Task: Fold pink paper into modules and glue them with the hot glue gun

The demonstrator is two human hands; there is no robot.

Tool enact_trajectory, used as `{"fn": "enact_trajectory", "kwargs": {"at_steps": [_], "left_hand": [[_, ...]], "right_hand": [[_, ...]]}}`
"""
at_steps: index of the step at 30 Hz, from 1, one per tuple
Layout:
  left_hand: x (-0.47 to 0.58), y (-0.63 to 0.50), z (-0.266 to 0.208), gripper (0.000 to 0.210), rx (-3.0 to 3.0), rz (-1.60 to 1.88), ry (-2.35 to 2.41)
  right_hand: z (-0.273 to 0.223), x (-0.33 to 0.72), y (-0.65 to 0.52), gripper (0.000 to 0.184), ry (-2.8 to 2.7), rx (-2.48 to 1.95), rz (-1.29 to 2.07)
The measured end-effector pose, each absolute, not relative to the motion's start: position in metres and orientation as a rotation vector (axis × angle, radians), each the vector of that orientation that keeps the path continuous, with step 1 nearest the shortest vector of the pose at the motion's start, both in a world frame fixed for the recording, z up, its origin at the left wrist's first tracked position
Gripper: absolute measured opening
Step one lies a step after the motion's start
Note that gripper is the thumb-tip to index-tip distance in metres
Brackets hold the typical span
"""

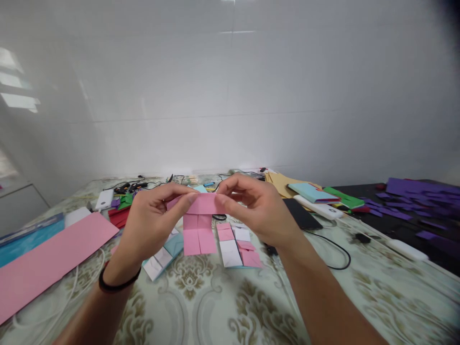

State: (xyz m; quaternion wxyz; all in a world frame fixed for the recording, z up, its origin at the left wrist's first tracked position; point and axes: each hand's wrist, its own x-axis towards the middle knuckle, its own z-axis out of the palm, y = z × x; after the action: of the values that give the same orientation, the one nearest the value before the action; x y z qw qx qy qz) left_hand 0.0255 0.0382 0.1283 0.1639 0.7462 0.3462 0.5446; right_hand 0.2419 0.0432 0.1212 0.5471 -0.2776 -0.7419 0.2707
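Note:
A folded pink paper hangs upright above the table, with a horizontal strip across its top and creased squares below. My left hand pinches the left end of that strip between thumb and fingers. At the other end, my right hand pinches it the same way. Beneath and to the right lies a pink and white folded paper piece with a square pattern. A blue and white folded piece rests on the cloth below my left hand, partly covered by it.
A long pink paper sheet lies at the left beside a blue packet. On the right are a white power strip, cables, a black phone-like slab and purple paper scraps. A tiled wall stands behind.

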Motion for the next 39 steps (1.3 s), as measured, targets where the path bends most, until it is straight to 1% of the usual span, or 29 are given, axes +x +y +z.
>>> {"fn": "enact_trajectory", "kwargs": {"at_steps": [3,6,13,24,27,30,33,35,37,39], "left_hand": [[0.026,0.038,0.129,0.007,2.185,1.368,0.94],[0.026,0.037,0.13,0.009,2.298,1.215,0.959],[0.025,0.035,0.129,0.013,2.256,1.319,0.931],[0.019,0.039,0.13,0.009,2.149,1.45,1.077],[0.022,0.039,0.128,0.01,2.168,1.366,1.018],[0.027,0.041,0.126,0.013,2.146,1.282,0.938],[0.027,0.045,0.126,0.014,2.021,1.237,0.884],[0.025,0.046,0.127,0.012,1.939,1.22,0.854],[0.024,0.046,0.126,0.006,1.903,1.22,0.843],[0.024,0.046,0.126,0.005,1.892,1.207,0.838]], "right_hand": [[0.122,0.239,0.042,0.008,-1.798,-0.672,0.626],[0.122,0.236,0.04,0.01,-1.873,-0.686,0.602],[0.122,0.237,0.039,0.011,-1.865,-0.649,0.587],[0.125,0.258,0.043,0.009,-1.827,-0.699,0.557],[0.125,0.252,0.041,0.001,-1.81,-0.712,0.599],[0.123,0.244,0.041,0.006,-1.858,-0.757,0.689],[0.12,0.244,0.044,0.015,-1.807,-0.788,0.732],[0.119,0.246,0.046,0.018,-1.77,-0.791,0.734],[0.119,0.248,0.047,0.015,-1.771,-0.78,0.709],[0.12,0.246,0.046,0.01,-1.803,-0.769,0.704]]}}
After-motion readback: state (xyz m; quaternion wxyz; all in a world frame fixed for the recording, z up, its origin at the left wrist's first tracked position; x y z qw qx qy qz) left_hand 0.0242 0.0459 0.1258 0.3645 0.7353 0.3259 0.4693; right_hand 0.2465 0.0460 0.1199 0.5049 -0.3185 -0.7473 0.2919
